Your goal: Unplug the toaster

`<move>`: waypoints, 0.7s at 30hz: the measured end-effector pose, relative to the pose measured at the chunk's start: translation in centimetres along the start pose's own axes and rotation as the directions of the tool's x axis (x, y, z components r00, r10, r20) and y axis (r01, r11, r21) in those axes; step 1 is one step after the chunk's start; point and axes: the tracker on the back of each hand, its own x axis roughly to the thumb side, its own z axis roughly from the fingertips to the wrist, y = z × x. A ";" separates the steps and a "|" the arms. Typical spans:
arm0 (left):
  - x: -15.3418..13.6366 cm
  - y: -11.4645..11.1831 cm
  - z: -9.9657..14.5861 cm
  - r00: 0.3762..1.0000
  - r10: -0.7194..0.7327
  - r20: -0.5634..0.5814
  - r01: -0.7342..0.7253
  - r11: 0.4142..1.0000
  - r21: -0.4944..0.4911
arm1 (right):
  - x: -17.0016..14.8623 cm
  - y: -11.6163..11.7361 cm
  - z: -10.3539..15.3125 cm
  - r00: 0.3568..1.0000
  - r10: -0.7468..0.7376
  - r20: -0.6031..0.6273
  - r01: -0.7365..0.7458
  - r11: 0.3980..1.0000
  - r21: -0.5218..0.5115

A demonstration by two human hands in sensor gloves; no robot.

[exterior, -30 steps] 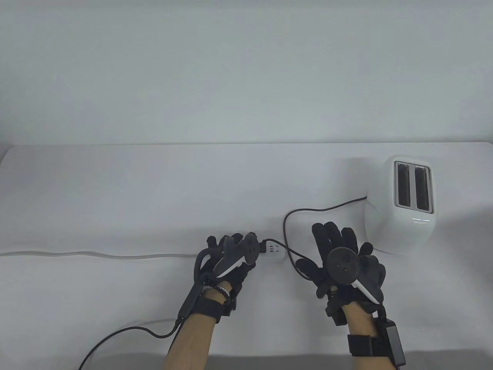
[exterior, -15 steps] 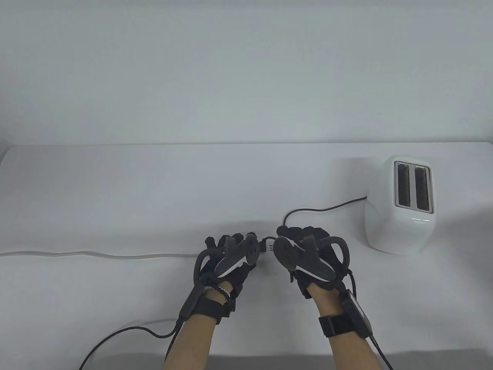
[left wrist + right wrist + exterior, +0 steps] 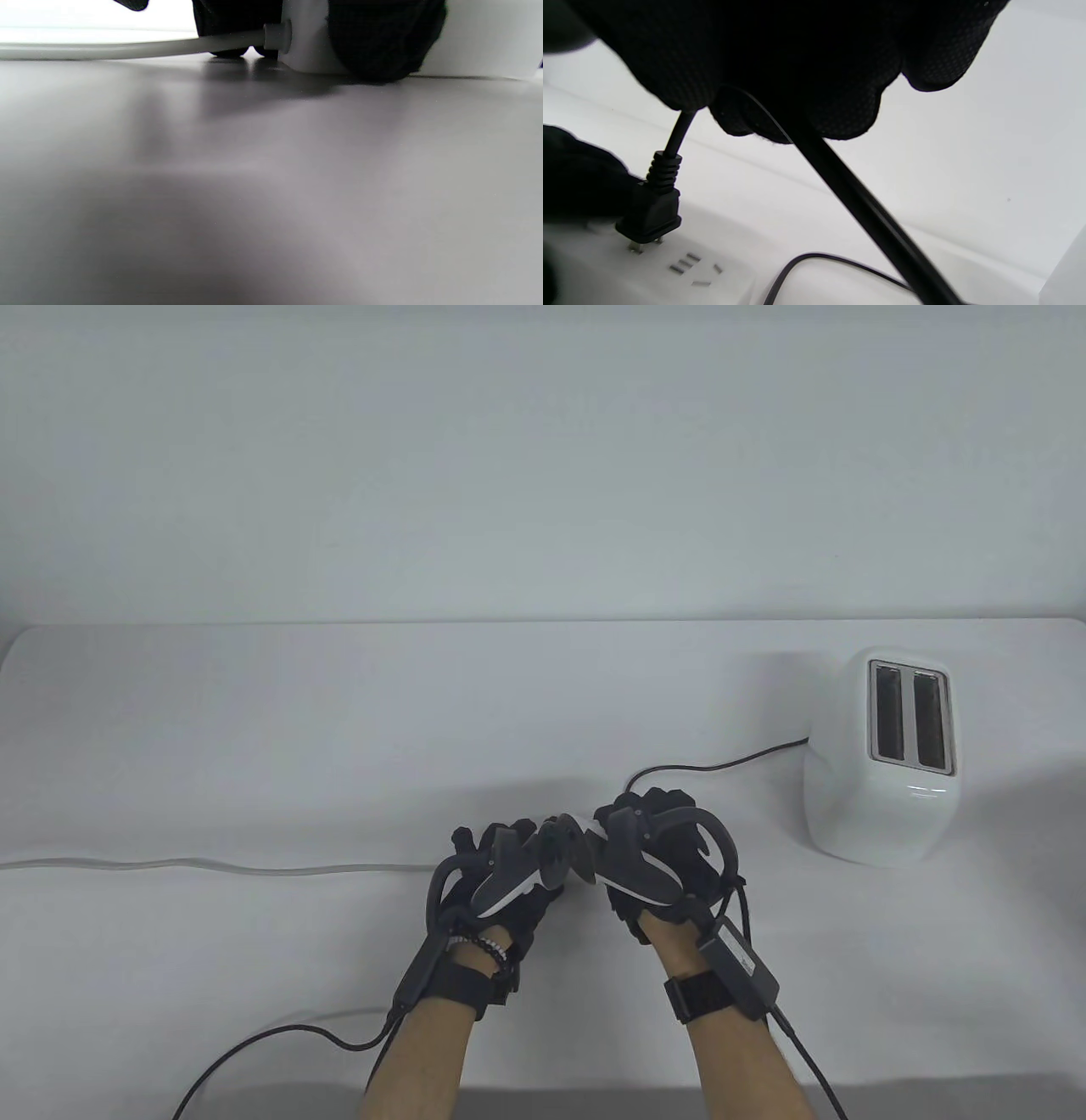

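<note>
A white toaster (image 3: 882, 763) stands at the right of the table. Its black cord (image 3: 721, 763) runs left to my hands. My left hand (image 3: 509, 865) presses down on the white power strip (image 3: 305, 38), its fingers (image 3: 382, 42) wrapped over the strip's end. My right hand (image 3: 653, 848) is closed over the socket end, next to the left hand. In the right wrist view its fingers (image 3: 797, 63) grip the cord just above the black plug (image 3: 651, 207). The plug is tilted, its prongs partly showing above the strip (image 3: 712, 262). A gloved finger (image 3: 577, 178) touches the plug's left side.
The strip's white cable (image 3: 212, 865) runs left along the table to its edge. A black glove lead (image 3: 280, 1039) loops at the front left. A loop of the toaster's cord (image 3: 818, 260) lies beside the strip. A white wall stands behind the table.
My right hand has moved left from lying open on the table, turned, and closed on the cord at the plug. The left hand and the toaster have not moved.
</note>
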 end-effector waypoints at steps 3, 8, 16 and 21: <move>0.0 0.0 0.0 1.000 0.000 0.000 0.000 1.000 -0.001 | -1.8 -1.4 0.1 0.998 -0.057 -0.040 0.056 0.998 -0.023; -0.1 -0.1 0.0 1.000 0.005 0.000 -0.005 1.000 -0.002 | -7.2 -2.0 2.3 0.969 -0.181 -0.170 0.174 0.983 -0.058; -0.1 -0.1 0.0 1.000 0.006 -0.001 -0.006 1.000 -0.002 | -16.4 1.8 8.0 0.843 -0.366 -0.394 0.399 0.917 0.004; -0.1 -0.1 0.0 1.000 0.004 -0.001 -0.004 1.000 -0.001 | -20.5 5.5 11.2 0.754 -0.363 -0.547 0.490 0.866 0.101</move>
